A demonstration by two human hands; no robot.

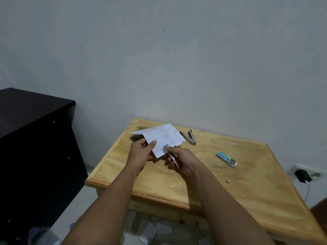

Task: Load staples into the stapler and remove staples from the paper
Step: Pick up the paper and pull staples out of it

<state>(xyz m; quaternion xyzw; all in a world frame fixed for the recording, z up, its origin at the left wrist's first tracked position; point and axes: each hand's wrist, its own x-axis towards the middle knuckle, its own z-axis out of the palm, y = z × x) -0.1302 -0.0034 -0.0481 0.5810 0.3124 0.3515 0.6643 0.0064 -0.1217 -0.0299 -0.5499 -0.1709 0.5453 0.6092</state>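
Both grips busy, my L hand (141, 152) pinching paper (159, 138), R hand (184, 162) squeezing metal tool (172, 159) on paper edge, stapler (189, 137) lying on bench (230, 188).

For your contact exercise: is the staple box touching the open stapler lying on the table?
Apart. The head view shows bare wood between the staple box and the stapler.

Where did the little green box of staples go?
In the head view, the green staple box lies on the wooden table, to the right of the right hand, with a small loose staple strip just nearer.
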